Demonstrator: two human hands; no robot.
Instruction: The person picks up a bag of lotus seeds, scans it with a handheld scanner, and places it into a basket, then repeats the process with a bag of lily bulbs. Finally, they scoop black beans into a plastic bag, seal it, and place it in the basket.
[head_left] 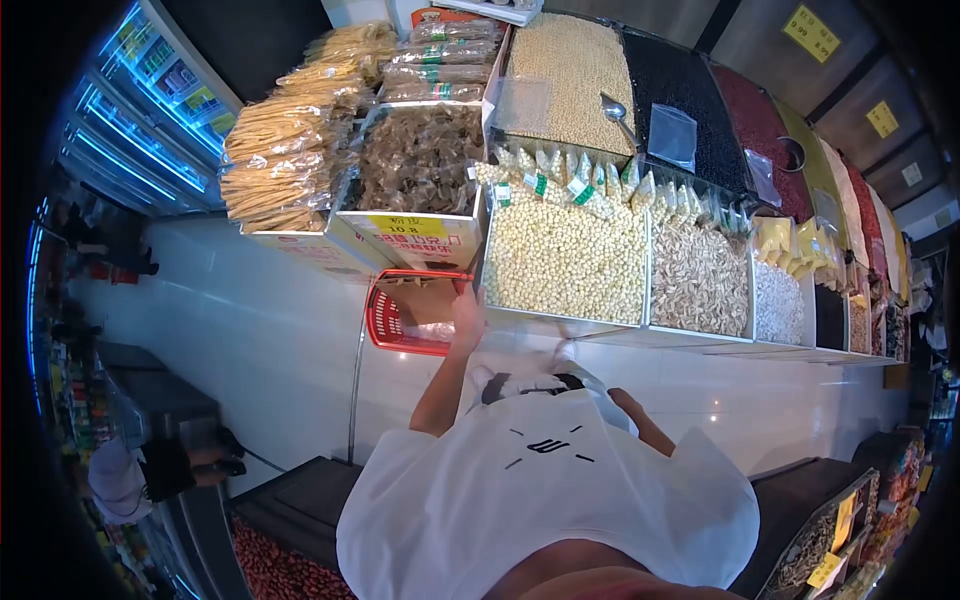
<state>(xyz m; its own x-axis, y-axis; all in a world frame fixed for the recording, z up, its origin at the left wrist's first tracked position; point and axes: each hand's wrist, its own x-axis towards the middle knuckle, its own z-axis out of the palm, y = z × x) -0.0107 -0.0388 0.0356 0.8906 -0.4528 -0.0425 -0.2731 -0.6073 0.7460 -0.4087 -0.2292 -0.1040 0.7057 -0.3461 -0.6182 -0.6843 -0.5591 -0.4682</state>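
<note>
A red shopping basket (383,318) hangs beside the front of the bins, with a pale package (432,331) inside it. My left hand (467,313) is closed round the basket's red handle at its right side. On the right of my body, my right hand (622,399) hangs low near the white shirt's hem; its fingers are too small and dark to make out. Just ahead stands a bin of pale round lotus seeds (570,255), with small clear bags lying along its back edge.
Dried slices (700,275) and other dry goods fill bins to the right. Packaged sticks (285,160) and dark bagged goods (420,155) lie at the left. A metal scoop (616,110) rests on beans. Another person (120,475) is at the far lower left.
</note>
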